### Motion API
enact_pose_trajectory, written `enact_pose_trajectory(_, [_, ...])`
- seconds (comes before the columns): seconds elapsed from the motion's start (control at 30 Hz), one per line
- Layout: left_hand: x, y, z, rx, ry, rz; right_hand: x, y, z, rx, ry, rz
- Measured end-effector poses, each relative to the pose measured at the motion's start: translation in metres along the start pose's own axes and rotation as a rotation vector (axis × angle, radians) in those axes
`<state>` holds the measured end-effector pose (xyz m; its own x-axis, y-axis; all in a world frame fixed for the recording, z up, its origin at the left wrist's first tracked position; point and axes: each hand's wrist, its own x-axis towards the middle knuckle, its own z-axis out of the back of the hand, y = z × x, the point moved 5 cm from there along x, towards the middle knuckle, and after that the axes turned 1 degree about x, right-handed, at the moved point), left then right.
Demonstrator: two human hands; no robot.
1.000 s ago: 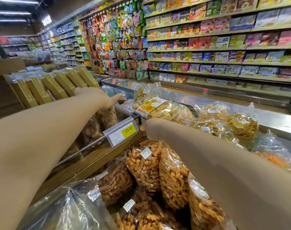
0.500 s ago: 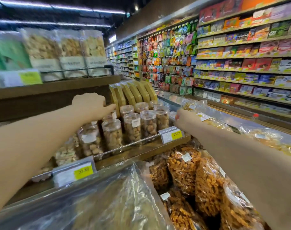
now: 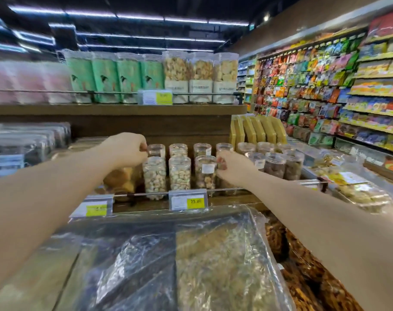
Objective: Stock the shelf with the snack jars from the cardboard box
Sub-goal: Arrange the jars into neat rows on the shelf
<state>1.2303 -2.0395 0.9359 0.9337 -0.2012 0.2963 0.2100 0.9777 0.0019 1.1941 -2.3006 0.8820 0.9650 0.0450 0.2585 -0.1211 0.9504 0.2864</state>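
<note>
Both arms reach out over the near counter to the middle shelf (image 3: 233,199). Two rows of clear jars (image 3: 179,172) of nuts stand there behind a thin metal rail. The hands are well apart. The left hand (image 3: 126,150) curls its fingers around the lid of the left jar (image 3: 154,176) at the left end of the near row. The right hand (image 3: 231,164) grips the top of the right jar (image 3: 221,184) at the other end of that row, with two jars between them. A price tag (image 3: 188,201) hangs from the rail below. Green packets (image 3: 105,79) line the upper shelf, and clear-wrapped bags (image 3: 180,265) lie nearest.
</note>
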Motion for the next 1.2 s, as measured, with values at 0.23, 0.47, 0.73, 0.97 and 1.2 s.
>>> enact_pose_trajectory(0.23, [-0.014, 0.031, -0.012, 0.009, 0.066, -0.107, 0.021, 0.075, -0.033, 0.018, 0.007, 0.206])
enact_pose_trajectory(0.47, [-0.013, 0.005, -0.031, 0.171, -0.018, -0.326, 0.045, 0.105, -0.053, -0.145, -0.067, 0.290])
enact_pose_trajectory(0.73, [-0.003, -0.007, -0.052, 0.273, -0.010, -0.249, 0.070, 0.100, -0.052, -0.080, -0.146, 0.259])
enact_pose_trajectory(0.97, [0.010, -0.004, -0.054, 0.131, 0.045, -0.219, 0.138, 0.092, -0.042, -0.071, -0.034, 0.248])
enact_pose_trajectory(1.2, [0.022, -0.002, -0.053, 0.003, 0.066, -0.249, 0.209, 0.123, -0.081, -0.188, 0.204, 0.323])
